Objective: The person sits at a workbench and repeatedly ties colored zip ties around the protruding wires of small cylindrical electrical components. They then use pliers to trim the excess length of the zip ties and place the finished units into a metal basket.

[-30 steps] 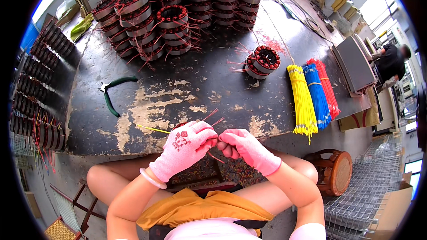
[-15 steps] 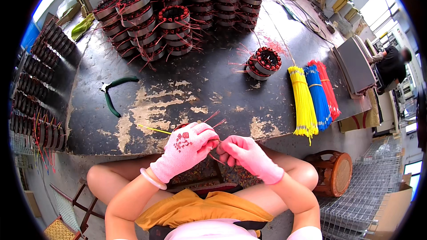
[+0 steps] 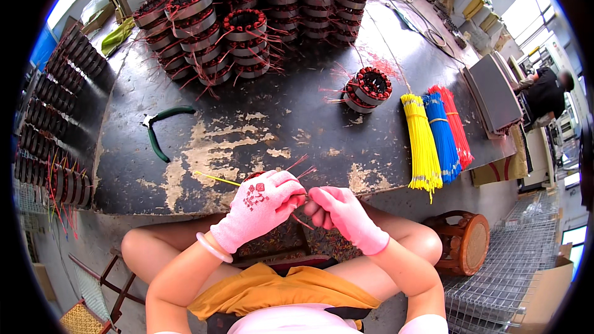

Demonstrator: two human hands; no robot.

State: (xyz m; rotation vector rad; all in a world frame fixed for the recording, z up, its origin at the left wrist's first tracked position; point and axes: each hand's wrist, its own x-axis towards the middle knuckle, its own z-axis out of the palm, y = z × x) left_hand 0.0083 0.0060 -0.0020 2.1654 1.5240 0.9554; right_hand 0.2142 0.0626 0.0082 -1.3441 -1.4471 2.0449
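Left hand (image 3: pixel 257 205) grips a mostly hidden wound ring (image 3: pixel 254 175); right hand (image 3: pixel 346 218) pinched together, anything between indiscernible

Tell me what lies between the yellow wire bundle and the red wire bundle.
In the head view, the blue wire bundle lies between the yellow wire bundle and the red wire bundle.

Pink gloves (image 3: pixel 356 221), left one red-patterned; yellow wires (image 3: pixel 421 142), blue wires (image 3: pixel 440 130), red wires (image 3: pixel 457 125); green-handled pliers (image 3: pixel 156 143)
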